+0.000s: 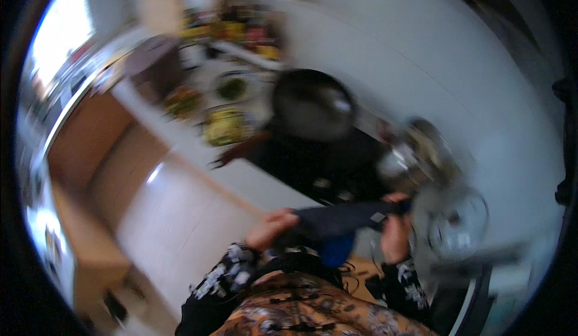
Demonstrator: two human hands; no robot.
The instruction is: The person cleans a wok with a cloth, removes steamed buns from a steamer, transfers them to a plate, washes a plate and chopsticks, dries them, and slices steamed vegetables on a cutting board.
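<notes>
A dark grey, cloth-like piece (340, 218) with a small pale tag is stretched between my hands, at the near edge of the counter. My left hand (272, 229) is closed on its left end. At the other end, my right hand (395, 235) grips it, fingers curled around the edge. Motion blur keeps me from telling exactly what kind of article it is. Something blue (336, 250) hangs just below it, in front of my patterned apron (295, 303).
Beyond my hands a dark wok (313, 104) sits on the black stove (325, 164). To its right are a shiny metal pot (400, 161) and a glass lid (460, 225). Leftward stand dishes of yellow-green food (224, 125) and orange food (182, 101), plus a brown box (153, 65).
</notes>
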